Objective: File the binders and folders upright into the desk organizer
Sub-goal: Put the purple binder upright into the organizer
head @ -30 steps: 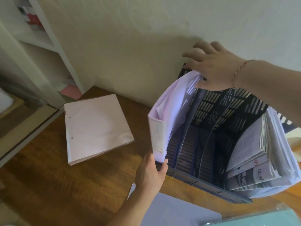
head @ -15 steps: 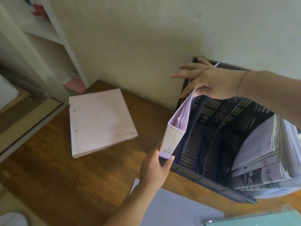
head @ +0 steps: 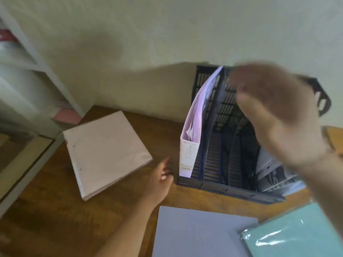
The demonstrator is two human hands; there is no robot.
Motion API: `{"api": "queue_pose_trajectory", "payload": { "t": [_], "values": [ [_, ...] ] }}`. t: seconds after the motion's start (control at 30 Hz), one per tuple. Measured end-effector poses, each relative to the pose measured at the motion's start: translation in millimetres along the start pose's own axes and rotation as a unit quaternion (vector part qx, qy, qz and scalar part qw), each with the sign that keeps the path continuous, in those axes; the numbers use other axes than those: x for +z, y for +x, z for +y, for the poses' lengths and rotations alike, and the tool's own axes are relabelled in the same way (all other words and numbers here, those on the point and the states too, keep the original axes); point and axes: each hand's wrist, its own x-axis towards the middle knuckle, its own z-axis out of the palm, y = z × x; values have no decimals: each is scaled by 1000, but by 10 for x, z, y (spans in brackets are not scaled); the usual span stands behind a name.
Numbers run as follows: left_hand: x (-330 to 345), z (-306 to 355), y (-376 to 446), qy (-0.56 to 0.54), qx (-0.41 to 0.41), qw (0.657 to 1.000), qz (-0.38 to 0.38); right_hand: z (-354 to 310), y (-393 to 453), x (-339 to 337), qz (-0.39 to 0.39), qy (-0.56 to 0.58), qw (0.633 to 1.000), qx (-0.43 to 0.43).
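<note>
Pictured from the head camera: left hand (head: 159,180) low over the wooden desk (head: 46,219), fingers loosely bent and holding nothing, fingertips just beside the front left corner of the dark slatted desk organizer (head: 230,189) and near the foot of a lilac binder (head: 193,115). Right hand (head: 278,115) raised above the organizer's middle compartments, heavily motion-blurred, fingers apparently spread and gripping nothing; exact finger pose impossible to tell. Lilac binder standing upright in the leftmost compartment, white labelled spine facing forward, loose sheets showing between its covers, top edge leaning toward the organizer's back wall. Middle compartments showing bare slats. Rightmost compartment filled with grey papers and folders (head: 272,173), partly hidden behind the right forearm. To the left of the organizer, well apart from it, a pale pink binder (head: 105,151) lying flat on the desk. At the near edge, a grey-lilac folder (head: 200,232) lying flat, with a teal folder in a glossy sleeve (head: 300,232) overlapping its right side. Behind the desk, a cream wall (head: 167,34); at far left, a white shelving unit (head: 33,58) holding a pink item, blurred.
</note>
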Motion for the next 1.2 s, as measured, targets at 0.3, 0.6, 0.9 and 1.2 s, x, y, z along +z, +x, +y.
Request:
{"api": "queue_pose_trajectory", "payload": {
  "t": [0.3,0.6,0.9,1.2],
  "values": [
    [-740,1346,1141,81,316,945,2,222,-1837,1496,-38,-200,934,293],
    [-918,2666,1826,455,463,740,-175,496,-1477,2038,-66,-232,825,511],
    [-922,2847,1878,483,473,705,-216,618,-1397,2051,-96,-232,819,515],
    [-913,2870,1797,514,470,699,-160,725,-1386,1947,-128,-192,834,500]
  ]
}}
